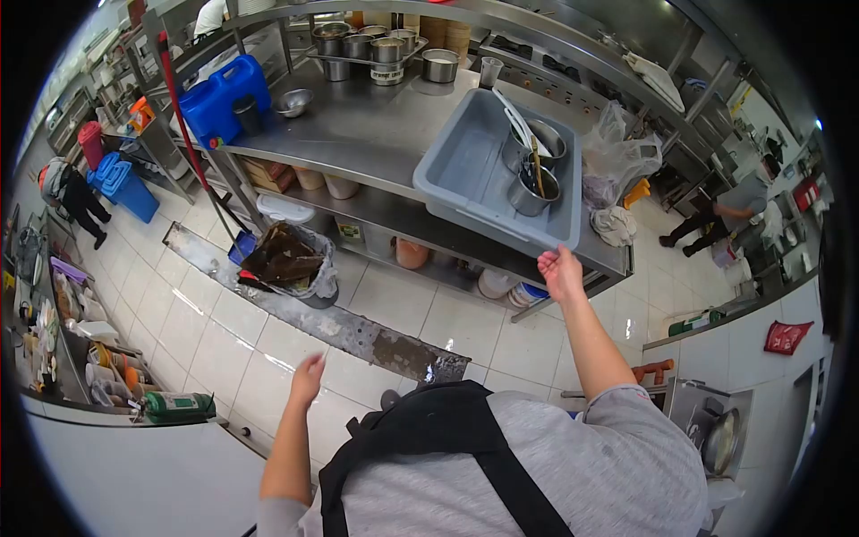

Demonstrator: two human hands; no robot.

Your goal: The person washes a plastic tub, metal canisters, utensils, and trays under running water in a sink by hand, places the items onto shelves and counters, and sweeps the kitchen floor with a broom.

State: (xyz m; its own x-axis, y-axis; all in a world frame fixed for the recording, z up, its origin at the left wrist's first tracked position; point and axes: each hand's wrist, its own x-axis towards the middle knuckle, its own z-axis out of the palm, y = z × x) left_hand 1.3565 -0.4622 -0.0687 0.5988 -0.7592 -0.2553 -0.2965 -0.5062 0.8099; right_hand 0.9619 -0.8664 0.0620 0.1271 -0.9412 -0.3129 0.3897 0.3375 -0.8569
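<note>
A grey plastic tub (465,152) rests at the right end of the steel table (367,143). Inside it lie metal pots (533,195) with several utensils, among them white-handled ones. My right hand (560,272) is at the tub's near right corner, fingers curled; whether it touches the rim or holds something small I cannot make out. My left hand (308,376) hangs over the tiled floor, away from any object, its fingers partly hidden by the viewing angle.
A lined trash bin (315,285) with cardboard stands before the table, by a red-handled pole (179,116). A blue jerrycan (224,100) sits on the table's left end. One person (76,197) is far left, another (729,210) right.
</note>
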